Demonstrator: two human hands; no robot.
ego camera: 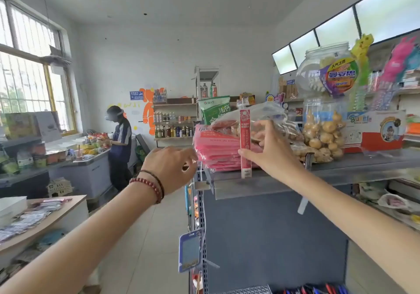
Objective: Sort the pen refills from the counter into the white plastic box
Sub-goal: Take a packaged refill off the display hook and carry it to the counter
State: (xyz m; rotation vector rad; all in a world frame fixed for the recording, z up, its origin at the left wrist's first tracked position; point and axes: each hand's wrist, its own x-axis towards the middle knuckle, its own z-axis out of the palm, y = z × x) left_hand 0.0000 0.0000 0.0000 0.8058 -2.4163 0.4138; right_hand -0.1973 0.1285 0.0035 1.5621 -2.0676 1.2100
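Nearest: both forearms come up from the bottom of the frame, L w/ bead bracelets (150,185) at the wrist. L hand (169,168) is at the front-left corner of the shelf top (341,166), back of hand to camera, fingers curled toward the edge. Tips are hidden, so can't tell if it grips anything.

R hand (270,150) is a bit further in & to the right. It pinches a red refill pack (245,143), thumb across the front below mid-length, other fingers behind/right. Pack's long axis is near vertical, printed face to camera, lower end level w/ the shelf's front edge. Just behind it on the shelf: a pink stack (216,148) and a clear bag (268,114) of snacks.

Key relation: the destination isn't up here. The counter (63,212) lies low & well to the left, on the L arm's side, w/ loose packs (29,218) spread on it. A white box (11,206), prob. the target, sits at its left end, cut by the frame. So the pack must go down-left across the body. R hand has it, but L hand is nearer the counter.

Judgement: R either swings over the L forearm or passes to L, and the pack prob. needs tipping from upright to flat. Risk: the thin pack twists out of the pinch.

Far: another person (119,139) stands at a back counter, not involved.
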